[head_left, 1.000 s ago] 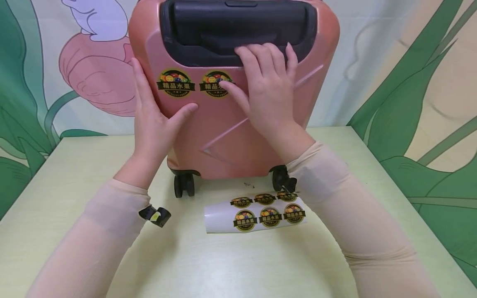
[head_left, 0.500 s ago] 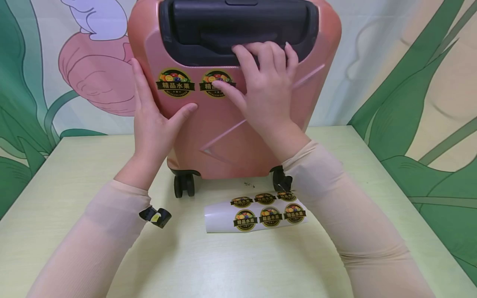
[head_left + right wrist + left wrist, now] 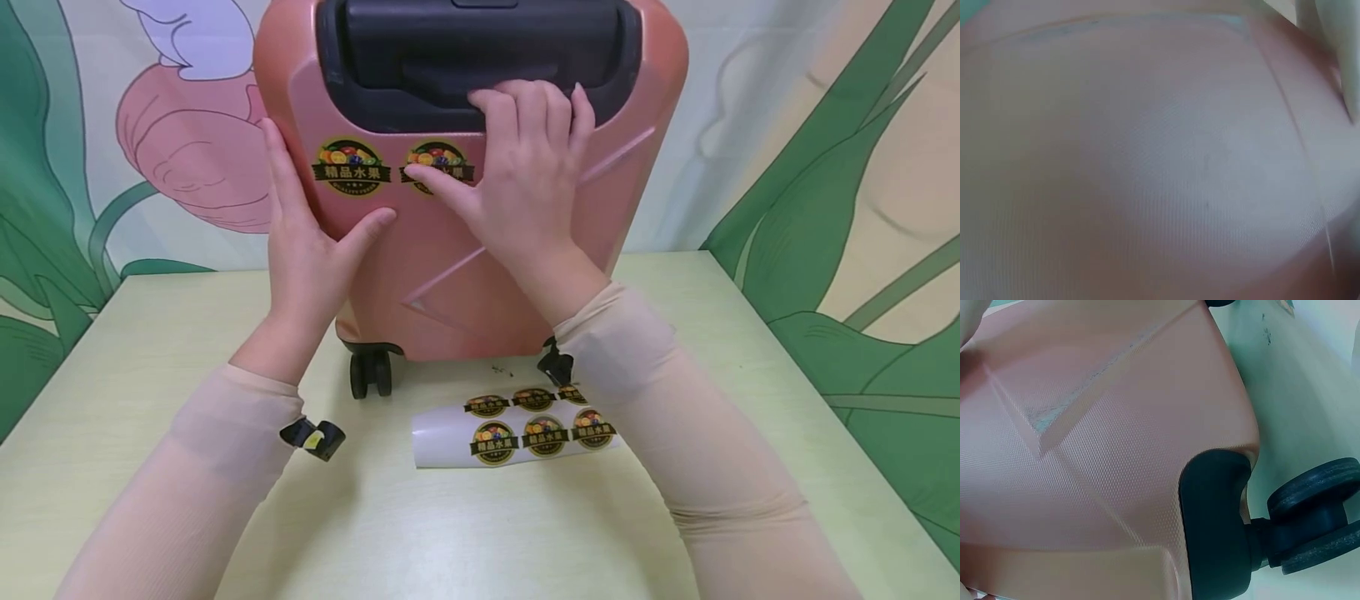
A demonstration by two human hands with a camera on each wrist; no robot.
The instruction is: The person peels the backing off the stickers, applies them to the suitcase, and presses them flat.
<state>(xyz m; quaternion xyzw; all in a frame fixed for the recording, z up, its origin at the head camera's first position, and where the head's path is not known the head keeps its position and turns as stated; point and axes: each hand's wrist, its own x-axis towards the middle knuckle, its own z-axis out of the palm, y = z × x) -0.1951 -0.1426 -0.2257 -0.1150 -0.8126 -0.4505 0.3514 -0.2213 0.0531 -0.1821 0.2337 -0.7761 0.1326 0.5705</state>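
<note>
Suitcase (image 3: 442, 283), pink, textured: left grip (image 3: 309, 242) outstretched, right grip (image 3: 528, 183) spread, thumb (image 3: 444, 185) over round sticker (image 3: 438, 156)

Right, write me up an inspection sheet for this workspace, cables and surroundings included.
Surface: pale table; small dark marks near the suitcase.
Job's things: pink suitcase standing on its wheels; two round fruit stickers side by side on its front; a sheet in front of it, six stickers visible, some partly covered by the right sleeve.
Clutter: nothing seen.
Hands: left hand against the suitcase's side, thumb on its front; right hand at the black handle, thumb over the second sticker.
Cables: nothing seen.
Surroundings: backdrop printed with large plants.
</note>
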